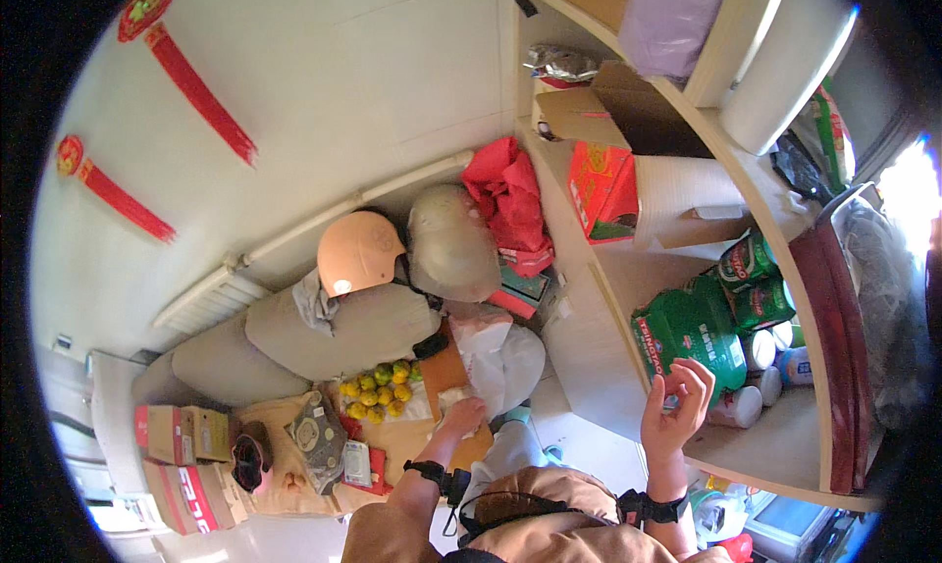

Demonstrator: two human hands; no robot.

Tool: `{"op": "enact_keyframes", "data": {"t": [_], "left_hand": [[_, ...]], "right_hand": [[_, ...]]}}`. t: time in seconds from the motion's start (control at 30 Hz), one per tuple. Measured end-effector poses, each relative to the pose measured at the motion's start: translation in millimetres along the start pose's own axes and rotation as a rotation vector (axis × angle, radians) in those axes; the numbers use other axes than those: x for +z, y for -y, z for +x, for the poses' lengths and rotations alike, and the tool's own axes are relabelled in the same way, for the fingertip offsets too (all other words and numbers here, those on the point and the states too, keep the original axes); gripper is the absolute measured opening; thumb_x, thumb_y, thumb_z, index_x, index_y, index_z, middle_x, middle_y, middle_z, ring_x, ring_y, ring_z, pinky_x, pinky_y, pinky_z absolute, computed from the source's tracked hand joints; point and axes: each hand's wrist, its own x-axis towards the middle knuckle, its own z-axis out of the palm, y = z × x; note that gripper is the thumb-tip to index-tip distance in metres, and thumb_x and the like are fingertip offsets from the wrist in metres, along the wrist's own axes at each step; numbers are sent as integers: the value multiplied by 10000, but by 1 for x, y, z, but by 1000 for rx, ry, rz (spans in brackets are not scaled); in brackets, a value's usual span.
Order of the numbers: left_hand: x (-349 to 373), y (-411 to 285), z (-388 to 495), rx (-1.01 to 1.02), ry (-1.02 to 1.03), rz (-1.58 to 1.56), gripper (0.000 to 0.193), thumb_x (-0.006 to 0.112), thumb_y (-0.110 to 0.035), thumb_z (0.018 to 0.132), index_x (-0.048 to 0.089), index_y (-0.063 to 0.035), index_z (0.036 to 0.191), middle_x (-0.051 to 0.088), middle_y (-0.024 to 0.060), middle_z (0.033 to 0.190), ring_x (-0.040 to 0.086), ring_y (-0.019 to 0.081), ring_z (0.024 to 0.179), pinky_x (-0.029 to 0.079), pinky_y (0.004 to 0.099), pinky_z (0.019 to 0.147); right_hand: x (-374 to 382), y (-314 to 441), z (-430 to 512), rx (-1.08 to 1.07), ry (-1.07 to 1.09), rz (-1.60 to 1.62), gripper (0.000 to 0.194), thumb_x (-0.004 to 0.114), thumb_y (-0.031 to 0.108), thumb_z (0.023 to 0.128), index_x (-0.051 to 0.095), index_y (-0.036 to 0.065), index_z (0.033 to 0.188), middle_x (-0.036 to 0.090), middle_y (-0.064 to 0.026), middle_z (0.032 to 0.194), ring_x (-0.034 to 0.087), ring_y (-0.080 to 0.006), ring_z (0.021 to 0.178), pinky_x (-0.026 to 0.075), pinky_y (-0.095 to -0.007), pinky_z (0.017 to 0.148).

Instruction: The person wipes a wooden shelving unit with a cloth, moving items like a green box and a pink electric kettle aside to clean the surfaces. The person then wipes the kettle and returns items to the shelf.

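Observation:
My left hand [464, 414] is low over the tan sofa seat [449, 369], its fingers closed around a crumpled white cloth or tissue [451, 397]. The fingertips are partly hidden. To its left, several yellow-green citrus fruits [384, 396] lie on a white sheet [417, 407]. A white plastic bag [482, 350] sits just beyond that hand. My right hand [677, 412] is raised in front of the shelf unit, fingers bent and apart, holding nothing. Behind it in the picture are green Tsingtao beer packs [695, 327] and several white-lidded containers [738, 407].
An orange helmet [360, 252] and a large greyish-beige rounded object [452, 243] rest along the sofa back [346, 316]. Cardboard boxes [188, 489], a patterned cushion [318, 434] and a dark pink helmet-like object [252, 456] lie left. The shelf unit's curved edge [806, 320] rises at right.

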Motion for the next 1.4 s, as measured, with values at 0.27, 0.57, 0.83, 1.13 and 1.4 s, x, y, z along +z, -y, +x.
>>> {"op": "enact_keyframes", "data": {"t": [0.27,0.57,0.83,1.13,1.4], "left_hand": [[80,95,-77,-256,-123,-109,302,534,-342,901,700,-93,945,714,169,972,668,388,943,530,495,809],[129,99,-141,-762,-248,-356,545,676,-374,842,587,-68,1284,698,250,1060,667,401,1014,535,441,880],[96,140,-229,-1344,-340,-545,626,678,-267,787,519,68,1291,628,322,1199,603,426,1165,495,465,988],[75,93,-35,-533,-61,27,604,675,-449,847,545,-229,1394,352,228,1517,544,394,1248,477,489,1008],[37,33,46,-660,253,114,573,660,-413,842,535,-353,1398,59,106,1665,201,451,1475,309,641,1112]], "right_hand": [[16,-7,-8,16,111,-32,186,659,5,896,601,12,1072,594,-137,1078,602,-195,813,519,-277,647],[57,-27,-16,-34,266,64,163,644,-1,911,609,10,1070,611,-137,1080,591,-165,778,493,-238,568],[69,-42,0,-29,270,-1,137,637,8,915,618,14,1050,618,-139,1068,620,-197,860,510,-250,579],[77,-36,12,-25,338,-69,182,641,-71,854,620,28,1005,635,-125,999,597,-188,759,480,-245,529],[85,-43,-6,60,431,-149,187,641,-92,851,635,25,997,657,-129,950,624,-206,730,502,-267,545]]}}
